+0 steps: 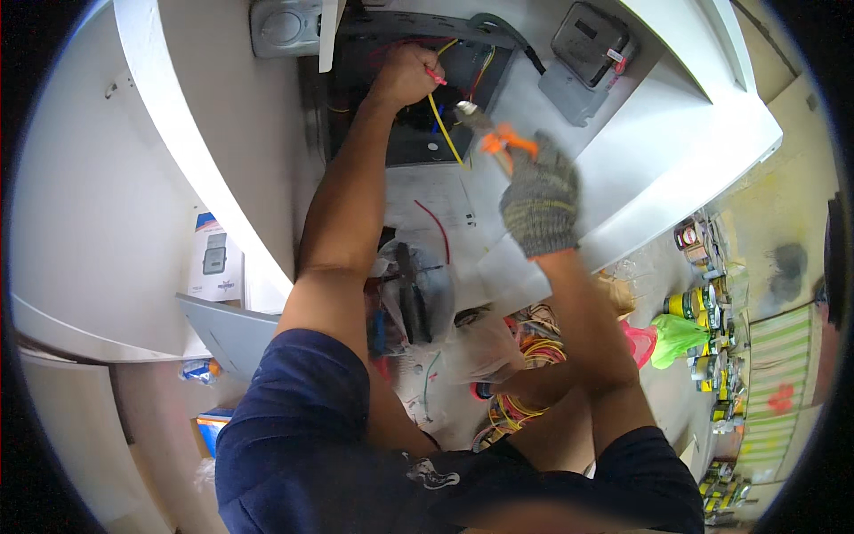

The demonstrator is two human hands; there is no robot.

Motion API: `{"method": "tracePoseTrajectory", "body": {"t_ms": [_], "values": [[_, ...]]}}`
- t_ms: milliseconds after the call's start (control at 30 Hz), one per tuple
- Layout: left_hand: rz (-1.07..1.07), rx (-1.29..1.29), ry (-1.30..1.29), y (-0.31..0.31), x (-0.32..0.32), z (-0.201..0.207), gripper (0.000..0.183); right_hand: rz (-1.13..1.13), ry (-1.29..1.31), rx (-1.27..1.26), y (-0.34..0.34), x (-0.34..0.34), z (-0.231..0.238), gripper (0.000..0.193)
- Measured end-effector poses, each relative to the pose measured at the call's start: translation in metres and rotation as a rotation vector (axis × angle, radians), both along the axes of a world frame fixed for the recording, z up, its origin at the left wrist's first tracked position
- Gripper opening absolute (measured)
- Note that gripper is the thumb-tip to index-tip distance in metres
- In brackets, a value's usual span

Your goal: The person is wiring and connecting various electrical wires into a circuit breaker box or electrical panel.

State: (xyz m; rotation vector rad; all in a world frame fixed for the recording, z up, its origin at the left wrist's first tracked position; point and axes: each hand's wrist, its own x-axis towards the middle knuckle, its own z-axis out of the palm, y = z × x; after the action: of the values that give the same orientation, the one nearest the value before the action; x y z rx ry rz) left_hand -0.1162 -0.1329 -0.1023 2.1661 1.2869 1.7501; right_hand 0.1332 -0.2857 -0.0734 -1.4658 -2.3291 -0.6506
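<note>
Bare, my left hand (pixel 407 76) is closed inside the dark electrical box (pixel 405 153) at the top. A red wire (pixel 436 77) pokes out between its fingers. Just below the fist, a yellow wire (pixel 445 129) hangs down over the box's near edge. My right hand (pixel 541 205), in a grey knitted glove, grips pliers (pixel 507 141) with orange handles. Motion blurs the pliers slightly. Their metal jaws point up and left toward the wires, apart from them. Other wires inside the box are partly hidden by my left hand.
A grey meter (pixel 587 53) is mounted right of the box, another meter (pixel 285 28) left of it. A loose red wire piece (pixel 433 227) lies below. Plastic bags with tools (pixel 411 294) and coiled wires (pixel 538 351) sit between my arms. White cabinet walls (pixel 236 133) flank the space.
</note>
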Motion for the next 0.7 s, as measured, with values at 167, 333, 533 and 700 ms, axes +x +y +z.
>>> {"method": "tracePoseTrajectory", "body": {"t_ms": [167,333,533,700], "values": [[0.069,-0.188,0.092,-0.008,0.0,0.005,0.012,0.117,-0.243,0.503,0.051,0.013,0.035,0.042],[0.115,-0.203,0.119,-0.018,0.001,0.015,0.009,0.297,-0.331,0.601,0.072,0.015,0.044,0.04],[0.121,-0.273,0.089,-0.022,0.003,0.019,0.011,0.249,-0.349,0.577,0.076,0.01,0.042,0.046],[0.226,-0.2,0.179,-0.022,0.001,0.021,0.011,0.268,-0.342,0.577,0.077,0.006,0.04,0.049]]}}
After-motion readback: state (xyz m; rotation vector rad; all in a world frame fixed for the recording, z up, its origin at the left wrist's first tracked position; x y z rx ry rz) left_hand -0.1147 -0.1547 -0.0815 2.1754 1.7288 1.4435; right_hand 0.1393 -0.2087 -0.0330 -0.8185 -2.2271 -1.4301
